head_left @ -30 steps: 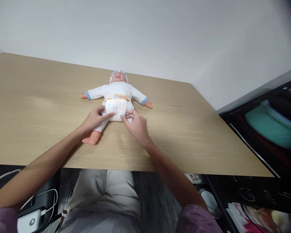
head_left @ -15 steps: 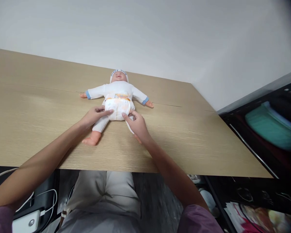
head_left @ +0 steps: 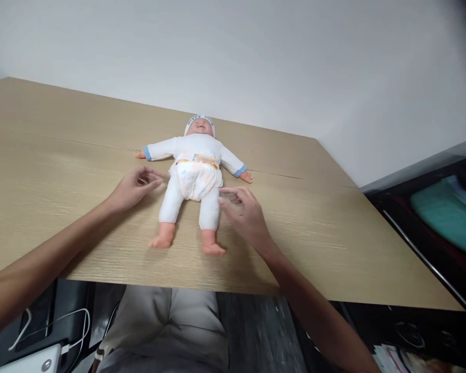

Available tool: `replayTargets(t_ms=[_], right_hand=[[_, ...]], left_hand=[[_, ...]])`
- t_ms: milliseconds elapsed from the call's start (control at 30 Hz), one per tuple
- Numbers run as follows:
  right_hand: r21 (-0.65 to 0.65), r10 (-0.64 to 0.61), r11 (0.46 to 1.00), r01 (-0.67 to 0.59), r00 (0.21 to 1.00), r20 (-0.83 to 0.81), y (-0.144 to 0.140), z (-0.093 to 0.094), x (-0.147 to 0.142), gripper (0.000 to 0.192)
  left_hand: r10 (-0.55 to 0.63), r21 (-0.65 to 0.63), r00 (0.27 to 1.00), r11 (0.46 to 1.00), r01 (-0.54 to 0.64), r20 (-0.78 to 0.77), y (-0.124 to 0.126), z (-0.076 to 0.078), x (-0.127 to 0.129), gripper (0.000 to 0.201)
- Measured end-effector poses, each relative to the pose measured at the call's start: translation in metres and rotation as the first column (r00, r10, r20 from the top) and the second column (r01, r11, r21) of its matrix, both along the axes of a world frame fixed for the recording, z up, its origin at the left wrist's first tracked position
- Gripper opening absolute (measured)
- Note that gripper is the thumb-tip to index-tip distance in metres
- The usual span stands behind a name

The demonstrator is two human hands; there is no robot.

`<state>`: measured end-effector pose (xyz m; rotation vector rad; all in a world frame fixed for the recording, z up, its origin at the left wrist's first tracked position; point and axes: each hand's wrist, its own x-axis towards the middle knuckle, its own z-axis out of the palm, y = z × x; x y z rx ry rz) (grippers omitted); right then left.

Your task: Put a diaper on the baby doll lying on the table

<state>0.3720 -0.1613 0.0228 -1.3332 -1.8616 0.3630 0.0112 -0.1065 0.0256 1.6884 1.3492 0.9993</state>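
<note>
A baby doll in a white suit with blue cuffs and a printed white cap lies on its back, head toward the wall, arms spread. Around its hips sits a white diaper with an orange printed waistband. My left hand hovers left of the doll's hip, fingers curved with a gap between thumb and fingers, holding nothing. On the other side, my right hand is beside the doll's thigh, thumb and fingers apart and slightly blurred. Nothing shows in it.
The doll rests on a wooden table that meets a white wall. At the right stands a dark shelf with a teal item. Below the front edge are a white power bank with a cable and papers.
Both hands have let go of the diaper and moved outward, left and right. The diaper's front and both doll legs now show fully. The view has shifted slightly.
</note>
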Motion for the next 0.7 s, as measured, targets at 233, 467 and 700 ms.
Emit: replayTargets(t_ms=[233,467,700], right_hand=[[0.133,-0.221,0.974,0.185,0.912,0.345,0.114,-0.005,0.015,0.063],[-0.052,-0.280,0.935,0.351,0.820,0.499,0.160,0.020,-0.023,0.035],[0.032,0.012,0.999,-0.024,0.940,0.340,0.034,0.058,0.024,0.037]], left_hand=[[0.305,0.411,0.754,0.910,-0.051,-0.581,0.079,0.004,-0.001,0.073],[0.201,0.120,0.646,0.979,-0.167,-0.737,0.117,0.035,0.039,0.058],[0.170,0.126,0.787,0.985,-0.118,-0.593,-0.104,0.052,0.014,0.058]])
